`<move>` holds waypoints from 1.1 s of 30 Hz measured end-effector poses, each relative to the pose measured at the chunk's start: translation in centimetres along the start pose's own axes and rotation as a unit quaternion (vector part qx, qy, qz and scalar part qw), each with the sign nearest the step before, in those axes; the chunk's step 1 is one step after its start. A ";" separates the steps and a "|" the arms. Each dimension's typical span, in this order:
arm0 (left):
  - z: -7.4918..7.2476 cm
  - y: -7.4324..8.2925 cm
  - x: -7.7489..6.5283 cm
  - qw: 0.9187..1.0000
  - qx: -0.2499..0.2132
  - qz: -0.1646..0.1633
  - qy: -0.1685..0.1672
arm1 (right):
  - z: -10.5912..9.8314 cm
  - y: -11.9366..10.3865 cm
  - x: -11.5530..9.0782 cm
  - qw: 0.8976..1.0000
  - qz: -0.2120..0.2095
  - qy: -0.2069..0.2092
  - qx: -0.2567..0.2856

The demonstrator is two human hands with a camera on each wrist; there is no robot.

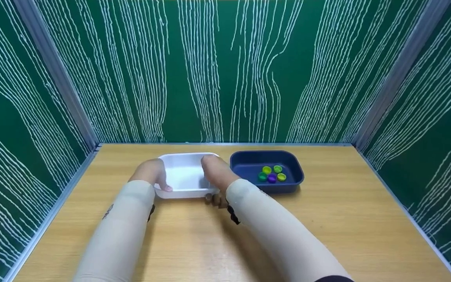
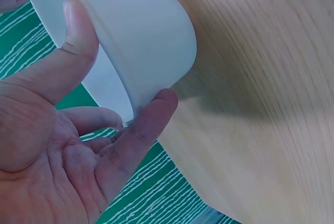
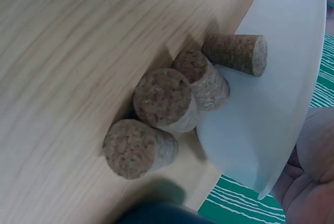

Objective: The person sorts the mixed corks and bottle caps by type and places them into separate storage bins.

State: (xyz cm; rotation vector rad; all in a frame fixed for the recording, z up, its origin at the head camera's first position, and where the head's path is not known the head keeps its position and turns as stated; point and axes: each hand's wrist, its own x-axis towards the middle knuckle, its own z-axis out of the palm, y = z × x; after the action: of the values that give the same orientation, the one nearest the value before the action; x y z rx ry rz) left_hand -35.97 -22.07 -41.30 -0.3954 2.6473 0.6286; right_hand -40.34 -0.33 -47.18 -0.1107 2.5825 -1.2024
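A white rectangular tray is held at both ends above the wooden table. At its left end my left hand grips the rim; in the left wrist view the thumb lies along the front rim and the fingers curl round the corner. My right hand grips the right end, its fingers largely hidden in the head view and only partly seen at the edge of the right wrist view. Several tapered corks cluster on the table against the tray's front right side, just below my right wrist.
Right of the white tray stands a dark blue tray, close beside my right hand. Several small green, yellow and purple caps lie in it. Green walls with white wavy lines enclose the table at the back and sides.
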 end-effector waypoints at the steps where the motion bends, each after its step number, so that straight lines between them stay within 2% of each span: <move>1: 0.0 -0.1 0.0 1.000 -0.001 0.000 -0.001 | 0.0 0.0 0.0 1.000 0.000 -0.002 0.001; 5: -0.1 -0.1 0.0 1.000 0.000 -0.002 -0.005 | -0.3 -0.3 -0.2 0.994 -0.048 -0.005 -0.098; 7: -0.1 0.0 -0.1 1.000 -0.003 -0.007 -0.005 | -0.6 -0.6 -0.3 0.985 -0.075 -0.005 -0.157; 11: -0.2 0.0 -0.2 1.000 0.013 -0.005 -0.004 | -1.0 -1.6 -0.7 0.957 -0.117 0.016 -0.265; 14: -0.2 0.0 0.2 1.000 0.030 -0.001 -0.003 | -1.5 -2.5 -1.4 0.945 -0.127 0.027 -0.301; 17: 0.0 -0.1 0.7 1.000 0.027 -0.009 -0.003 | -2.0 -2.9 -2.5 0.948 -0.126 0.027 -0.291; 21: 0.2 0.1 0.6 1.000 0.018 -0.017 -0.005 | -2.7 -2.7 -3.8 0.955 -0.128 0.030 -0.264; 28: -0.4 0.3 -1.4 1.000 0.010 -0.002 -0.010 | -3.4 -1.5 -5.9 0.950 -0.158 0.056 -0.263; 33: -0.5 0.2 -1.9 1.000 0.014 0.007 -0.003 | -3.5 -0.8 -7.4 0.942 -0.174 0.075 -0.277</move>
State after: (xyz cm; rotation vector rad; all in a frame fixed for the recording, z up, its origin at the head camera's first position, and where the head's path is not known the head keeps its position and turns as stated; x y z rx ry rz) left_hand -34.55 -21.83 -39.98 -0.3666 2.6517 0.5949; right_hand -34.35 3.19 -42.76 -0.6384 3.0566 -0.5485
